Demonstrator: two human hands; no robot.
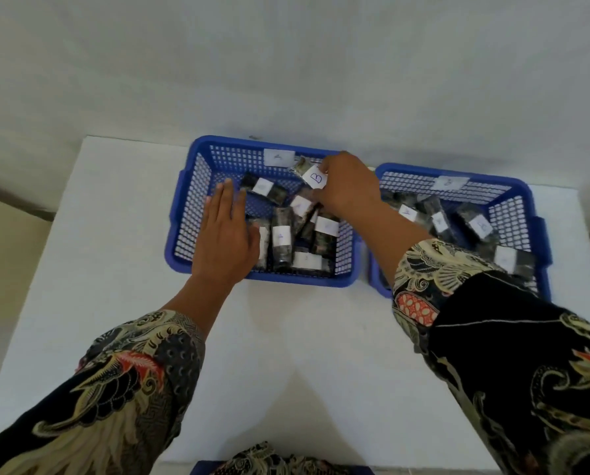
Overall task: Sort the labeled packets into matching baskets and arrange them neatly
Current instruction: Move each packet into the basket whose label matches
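Two blue mesh baskets stand side by side on a white table. The left basket (197,186) has a white label on its far wall and holds several dark packets (281,241) with white labels. The right basket (512,200) also has a far-wall label and holds several labelled packets (478,224). My right hand (346,186) reaches across into the left basket and pinches a dark packet marked B (312,174), lifted above the others. My left hand (225,234) lies flat with fingers spread over the left basket's near left part, holding nothing.
The white table (286,337) extends toward me in front of the baskets. A pale wall (286,63) rises just behind them. A bit of blue rim (201,469) shows at the bottom edge beneath patterned cloth. Both patterned sleeves cross the table's near half.
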